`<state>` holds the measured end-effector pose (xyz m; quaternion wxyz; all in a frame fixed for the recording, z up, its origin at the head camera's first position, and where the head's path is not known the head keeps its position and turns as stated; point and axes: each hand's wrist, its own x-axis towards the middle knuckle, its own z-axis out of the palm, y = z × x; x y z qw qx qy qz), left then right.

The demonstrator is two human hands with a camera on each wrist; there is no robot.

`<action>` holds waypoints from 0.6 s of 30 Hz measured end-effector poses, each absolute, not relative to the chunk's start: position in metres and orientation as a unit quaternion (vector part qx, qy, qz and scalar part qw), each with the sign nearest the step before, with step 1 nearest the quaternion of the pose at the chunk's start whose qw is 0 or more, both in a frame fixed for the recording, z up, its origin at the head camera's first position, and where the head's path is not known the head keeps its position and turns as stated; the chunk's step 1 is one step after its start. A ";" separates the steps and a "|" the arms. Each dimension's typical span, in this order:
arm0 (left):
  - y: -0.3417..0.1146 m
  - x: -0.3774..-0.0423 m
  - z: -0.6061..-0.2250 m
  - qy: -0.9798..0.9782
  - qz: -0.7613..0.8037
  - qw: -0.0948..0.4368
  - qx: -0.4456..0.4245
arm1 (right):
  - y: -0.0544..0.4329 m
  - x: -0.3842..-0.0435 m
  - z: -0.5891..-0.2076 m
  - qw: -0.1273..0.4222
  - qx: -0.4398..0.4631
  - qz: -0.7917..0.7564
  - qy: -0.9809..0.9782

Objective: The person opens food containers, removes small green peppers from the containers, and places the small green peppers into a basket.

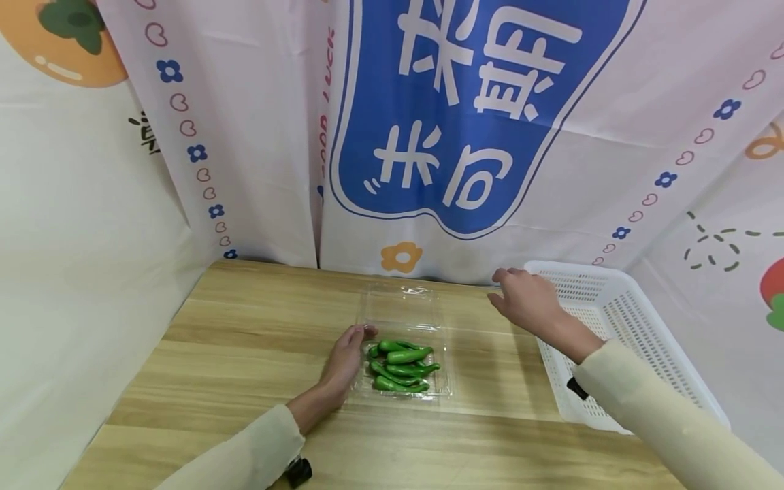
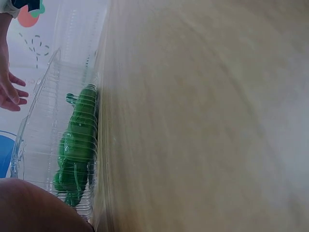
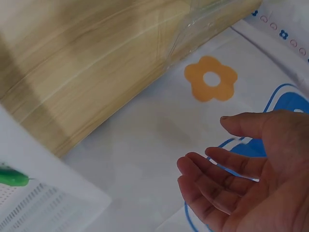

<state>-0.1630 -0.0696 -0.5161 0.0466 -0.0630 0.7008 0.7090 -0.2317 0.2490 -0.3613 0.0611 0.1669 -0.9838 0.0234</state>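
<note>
Several green chili peppers [image 1: 409,356] lie in the base of a clear plastic clamshell box [image 1: 442,381], whose lid [image 1: 401,305] is folded back toward the wall. My left hand [image 1: 344,361] rests against the box's left side, fingers along its edge; in the left wrist view only part of that hand [image 2: 36,208] shows beside the box. Over the near-left corner of a white basket's far end, my right hand [image 1: 525,299] hangs in the air. The right wrist view shows its fingers [image 3: 212,186] loosely bent, with nothing held.
The white perforated basket [image 1: 664,340] stands on the right of the wooden table [image 1: 245,354]. A green pepper [image 3: 13,177] shows inside it in the right wrist view. Printed cloth [image 1: 263,136] hangs along the table's back edge and both sides.
</note>
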 end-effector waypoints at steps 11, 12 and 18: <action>-0.070 -0.165 -0.519 0.705 0.704 0.051 -0.064 | 0.222 -0.215 -0.372 0.073 0.219 0.016 -0.973; -0.070 -0.165 -0.519 0.705 0.705 0.052 -0.063 | 0.220 -0.214 -0.373 0.074 0.223 0.017 -0.972; -0.070 -0.164 -0.515 0.701 0.708 0.056 -0.065 | 0.209 -0.207 -0.380 0.076 0.248 0.002 -0.966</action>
